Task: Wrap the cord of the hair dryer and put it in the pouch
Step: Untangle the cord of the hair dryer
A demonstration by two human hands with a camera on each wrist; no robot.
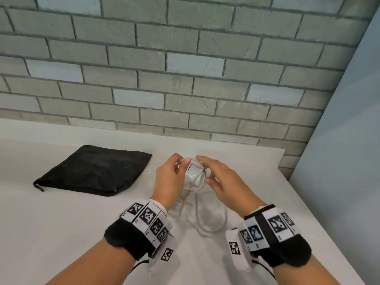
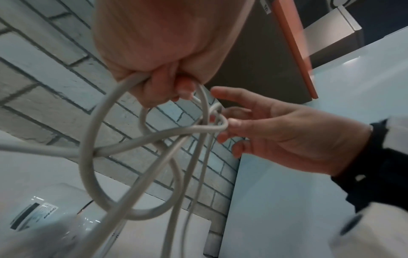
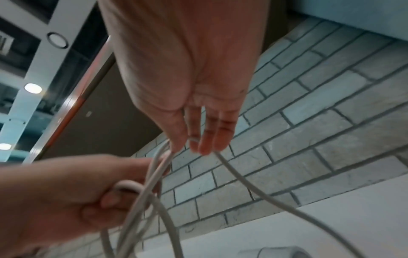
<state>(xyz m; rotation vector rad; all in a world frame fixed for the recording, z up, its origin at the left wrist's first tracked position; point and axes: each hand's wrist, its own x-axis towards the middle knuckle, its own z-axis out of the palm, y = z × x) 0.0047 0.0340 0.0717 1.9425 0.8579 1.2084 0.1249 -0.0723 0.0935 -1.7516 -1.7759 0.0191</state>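
The black pouch (image 1: 93, 170) lies flat on the white counter (image 1: 61, 223), left of the hands, its zipper edge toward the person; whether anything is inside cannot be told. The left hand (image 1: 169, 176) has its fingers curled around several gathered loops of the grey cord (image 2: 141, 144), gripping them above the counter. The right hand (image 1: 221, 182), just beside it, has its thumb and forefinger closed on one strand of the cord, with the other fingers nearly straight and relaxed. The white hair dryer (image 1: 195, 174) sits on the counter between and below the two hands, near the brick wall (image 1: 185, 68), its rounded glossy body partly hidden by them. From the hands, loose loops of cord hang down and trail over the counter toward the person.
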